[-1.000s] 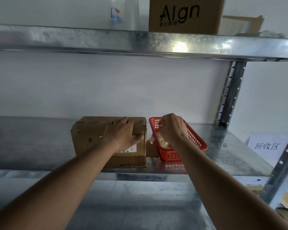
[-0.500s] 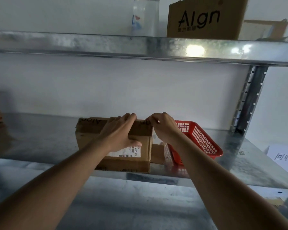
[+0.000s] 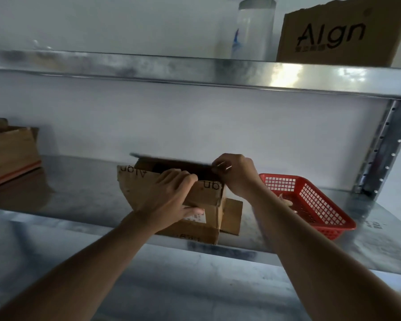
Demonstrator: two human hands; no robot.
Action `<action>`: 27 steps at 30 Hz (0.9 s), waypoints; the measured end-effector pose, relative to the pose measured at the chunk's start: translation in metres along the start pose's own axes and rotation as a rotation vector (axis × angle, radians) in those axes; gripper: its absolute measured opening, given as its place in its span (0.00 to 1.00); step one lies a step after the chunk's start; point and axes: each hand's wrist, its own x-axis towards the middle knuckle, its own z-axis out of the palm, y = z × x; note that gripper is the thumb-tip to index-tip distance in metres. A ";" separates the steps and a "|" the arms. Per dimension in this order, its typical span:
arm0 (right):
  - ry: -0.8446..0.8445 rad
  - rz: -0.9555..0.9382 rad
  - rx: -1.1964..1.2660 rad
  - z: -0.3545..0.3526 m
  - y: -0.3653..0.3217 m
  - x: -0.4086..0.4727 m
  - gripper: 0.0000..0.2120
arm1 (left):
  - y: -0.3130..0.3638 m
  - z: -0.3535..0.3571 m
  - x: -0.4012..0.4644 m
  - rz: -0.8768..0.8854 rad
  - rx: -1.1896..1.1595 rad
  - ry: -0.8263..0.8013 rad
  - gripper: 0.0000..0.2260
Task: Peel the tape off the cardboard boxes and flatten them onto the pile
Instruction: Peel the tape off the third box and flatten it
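A brown cardboard box (image 3: 185, 205) sits on the shiny metal shelf (image 3: 79, 195), beside a red mesh basket (image 3: 310, 205). The left hand (image 3: 169, 202) grips its near flap; the right hand (image 3: 236, 172) pinches a thin tape strip (image 3: 171, 159) stretched flat above the open top.

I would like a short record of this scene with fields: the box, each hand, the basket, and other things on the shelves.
box: cardboard box on the middle shelf, top flaps partly open
left hand: left hand grips the near flap
right hand: right hand pinches the far flap's edge
basket: red basket right of the box
other: printed carton and clear bottle on the upper shelf; another carton at far left
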 end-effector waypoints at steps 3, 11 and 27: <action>0.174 0.053 -0.031 0.013 -0.013 0.000 0.07 | -0.008 -0.009 -0.008 0.021 0.010 -0.005 0.37; 0.265 0.276 -0.009 0.027 -0.034 -0.002 0.10 | -0.011 -0.056 -0.009 0.017 -0.127 -0.125 0.25; 0.242 0.429 -0.009 0.048 -0.075 -0.016 0.13 | -0.070 -0.082 -0.024 -0.707 0.134 -0.775 0.37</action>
